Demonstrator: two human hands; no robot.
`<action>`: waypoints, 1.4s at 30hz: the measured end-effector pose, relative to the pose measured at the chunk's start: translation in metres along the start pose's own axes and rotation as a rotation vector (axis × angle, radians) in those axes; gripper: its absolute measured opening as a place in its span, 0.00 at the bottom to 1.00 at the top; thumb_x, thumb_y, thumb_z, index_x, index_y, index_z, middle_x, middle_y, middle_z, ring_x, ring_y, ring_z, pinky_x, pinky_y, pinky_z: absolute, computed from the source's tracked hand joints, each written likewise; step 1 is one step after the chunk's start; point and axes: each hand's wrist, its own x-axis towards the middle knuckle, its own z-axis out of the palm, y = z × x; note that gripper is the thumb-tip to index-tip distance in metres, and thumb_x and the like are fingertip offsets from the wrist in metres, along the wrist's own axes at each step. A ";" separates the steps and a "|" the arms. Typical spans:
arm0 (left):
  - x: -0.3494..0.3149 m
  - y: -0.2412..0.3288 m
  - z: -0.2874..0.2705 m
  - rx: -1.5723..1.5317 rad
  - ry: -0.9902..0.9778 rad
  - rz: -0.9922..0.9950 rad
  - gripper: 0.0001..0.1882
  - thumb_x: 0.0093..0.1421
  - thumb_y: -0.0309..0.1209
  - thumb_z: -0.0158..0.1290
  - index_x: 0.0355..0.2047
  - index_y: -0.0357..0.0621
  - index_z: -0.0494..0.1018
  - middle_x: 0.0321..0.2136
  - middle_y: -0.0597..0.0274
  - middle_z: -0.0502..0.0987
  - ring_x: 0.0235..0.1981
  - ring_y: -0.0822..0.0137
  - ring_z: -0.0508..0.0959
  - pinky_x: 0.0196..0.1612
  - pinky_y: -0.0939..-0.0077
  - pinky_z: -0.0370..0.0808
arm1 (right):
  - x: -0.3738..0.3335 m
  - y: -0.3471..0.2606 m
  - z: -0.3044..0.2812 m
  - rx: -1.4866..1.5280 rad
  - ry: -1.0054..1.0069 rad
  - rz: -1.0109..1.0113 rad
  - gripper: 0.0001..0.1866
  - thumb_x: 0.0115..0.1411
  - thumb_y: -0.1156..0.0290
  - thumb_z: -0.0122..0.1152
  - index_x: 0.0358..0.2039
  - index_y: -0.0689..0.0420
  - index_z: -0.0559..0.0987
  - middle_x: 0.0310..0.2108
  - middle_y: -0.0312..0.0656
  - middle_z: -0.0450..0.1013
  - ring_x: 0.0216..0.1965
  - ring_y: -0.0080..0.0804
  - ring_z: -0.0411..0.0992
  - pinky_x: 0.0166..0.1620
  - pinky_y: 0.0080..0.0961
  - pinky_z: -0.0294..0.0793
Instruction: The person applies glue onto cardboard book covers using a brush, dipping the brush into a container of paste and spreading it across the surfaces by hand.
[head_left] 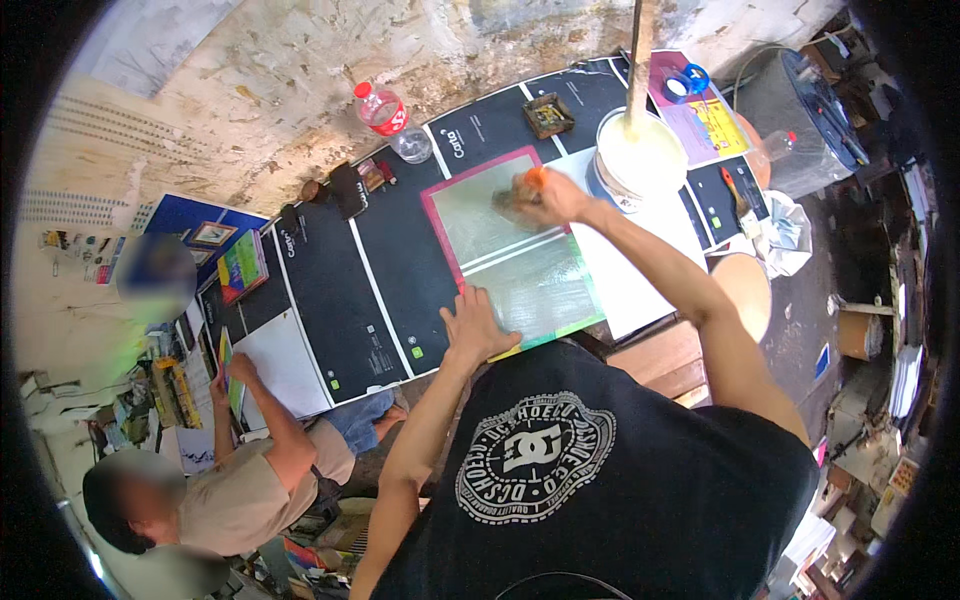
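On the table in front of me lies a sheet [515, 255] with a pink and green border, its pale grey-green face shiny and wet-looking. A white stripe crosses it. My right hand [555, 197] is closed round a brush [515, 203] with an orange handle, partly hidden by the fingers and blurred. The brush is over the sheet's far half. My left hand [478, 325] has its fingers spread on the sheet's near left corner. Right of the sheet stands a white bucket [606, 180] of creamy paste [645, 155], with a wooden stick [639, 60] upright in it.
Black printed sheeting [390, 230] covers the table. A red-capped plastic bottle [395, 125] and a small square tray [548, 115] stand along the back. White paper [640, 270] lies under the bucket; a red-handled brush [740, 200] lies farther right. At left, another person [250, 480] handles papers.
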 end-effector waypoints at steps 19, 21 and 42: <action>0.003 0.015 0.006 -0.039 -0.039 -0.186 0.48 0.36 0.46 0.71 0.56 0.38 0.64 0.56 0.52 0.64 0.57 0.52 0.66 0.56 0.38 0.62 | 0.114 0.047 -0.066 0.096 -0.076 -0.173 0.12 0.57 0.63 0.66 0.38 0.55 0.79 0.32 0.46 0.76 0.37 0.40 0.78 0.42 0.36 0.75; 0.004 0.015 0.006 -0.055 -0.036 -0.192 0.49 0.36 0.46 0.71 0.56 0.38 0.63 0.56 0.52 0.64 0.57 0.51 0.66 0.55 0.38 0.63 | 0.124 0.014 -0.042 0.244 -0.362 -0.340 0.12 0.55 0.62 0.68 0.32 0.57 0.79 0.30 0.47 0.76 0.36 0.43 0.77 0.40 0.38 0.74; 0.044 -0.054 0.035 -0.717 0.264 -0.214 0.30 0.47 0.42 0.68 0.46 0.37 0.73 0.43 0.47 0.74 0.45 0.54 0.76 0.48 0.65 0.74 | 0.164 -0.083 -0.081 0.152 -0.027 -0.424 0.15 0.53 0.60 0.67 0.32 0.58 0.78 0.28 0.52 0.76 0.32 0.54 0.76 0.37 0.45 0.74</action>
